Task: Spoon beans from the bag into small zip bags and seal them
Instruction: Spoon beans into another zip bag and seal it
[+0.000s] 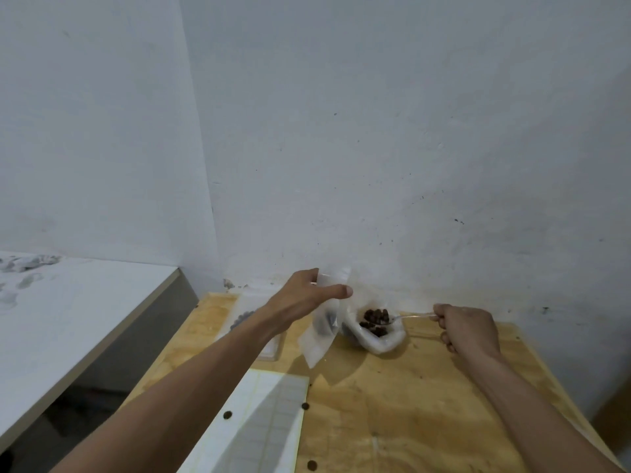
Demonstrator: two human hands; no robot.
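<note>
My left hand [312,291] holds a small clear zip bag [321,331] by its top edge; the bag hangs upright over the table with a few dark beans inside. Just right of it sits the open clear bag of dark brown beans [375,324]. My right hand [467,331] grips the handle of a clear plastic spoon [408,317], whose bowl rests in the beans at the bag's mouth. Another bag with beans [242,319] lies flat behind my left forearm, partly hidden.
The wooden table [426,404] stands against a white wall. A white sheet of labels [259,425] lies at the near left, with three loose beans [305,406] around it. A grey-edged white counter [85,319] is to the left, across a gap.
</note>
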